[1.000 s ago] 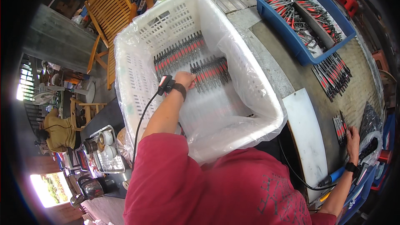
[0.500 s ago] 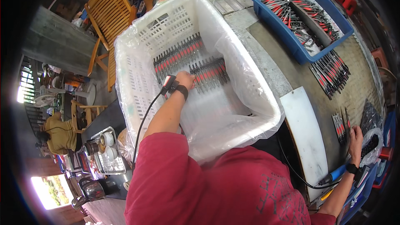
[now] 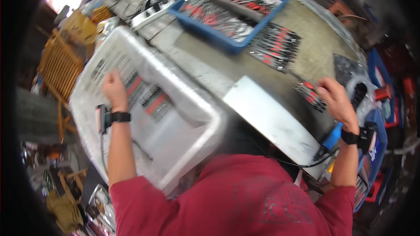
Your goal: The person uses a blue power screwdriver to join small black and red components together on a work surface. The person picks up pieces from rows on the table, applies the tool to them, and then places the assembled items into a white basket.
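My left hand (image 3: pixel 115 91) is over the white slatted crate (image 3: pixel 192 144), left of the rows inside. Motion smears its fingers, so I cannot make out whether they hold anything. Clear plastic lines the crate, and two rows of slim black-and-red tools (image 3: pixel 156 104) lie in it. On the right, my right hand (image 3: pixel 339 102) has its fingers curled together at a small group of the same tools (image 3: pixel 316 100) on the table. A slim black-and-red tool (image 3: pixel 302 80) extends from those fingertips. Blur hides the tools' exact kind.
A blue tray (image 3: pixel 238 46) with a divider holds many such tools. Several more lie in a row (image 3: pixel 275 46) beside it. A white board (image 3: pixel 271 118) lies along the table's near edge, with a blue-handled corded tool (image 3: pixel 330 142) nearby. A power strip (image 3: pixel 153 15) sits behind the crate.
The view has swung, shifting the crate and table leftward. My left hand has come away from the tool rows toward the crate's left side. My right hand stays by the small group.
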A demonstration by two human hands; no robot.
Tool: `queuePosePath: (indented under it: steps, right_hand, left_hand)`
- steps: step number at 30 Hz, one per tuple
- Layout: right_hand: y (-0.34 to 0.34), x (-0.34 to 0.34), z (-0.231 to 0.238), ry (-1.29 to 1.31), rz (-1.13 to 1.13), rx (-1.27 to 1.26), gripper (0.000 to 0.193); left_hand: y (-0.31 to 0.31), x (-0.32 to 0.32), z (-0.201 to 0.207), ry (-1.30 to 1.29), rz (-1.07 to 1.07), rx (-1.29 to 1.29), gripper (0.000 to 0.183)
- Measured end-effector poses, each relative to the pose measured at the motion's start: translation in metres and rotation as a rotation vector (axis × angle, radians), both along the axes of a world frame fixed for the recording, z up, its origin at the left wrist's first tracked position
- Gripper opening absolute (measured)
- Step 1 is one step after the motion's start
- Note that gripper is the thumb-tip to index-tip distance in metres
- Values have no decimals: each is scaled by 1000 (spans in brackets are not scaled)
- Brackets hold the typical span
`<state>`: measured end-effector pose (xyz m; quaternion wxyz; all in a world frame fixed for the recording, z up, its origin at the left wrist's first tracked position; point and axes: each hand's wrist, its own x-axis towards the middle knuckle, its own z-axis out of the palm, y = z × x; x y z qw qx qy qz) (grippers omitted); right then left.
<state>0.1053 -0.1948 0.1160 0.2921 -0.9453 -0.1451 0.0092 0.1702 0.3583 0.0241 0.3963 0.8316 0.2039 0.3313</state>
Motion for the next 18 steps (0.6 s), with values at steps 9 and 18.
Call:
queuePosePath:
  steps: [9,18]
  right_hand:
    - [81,10,34,-146,303,-167,13]
    - [97,5,33,-476,316,34,24]
  left_hand:
    - [-201,-34,125,-183,-1175,665,19]
    - [-236,-50,112,-45,-1251,479,12]
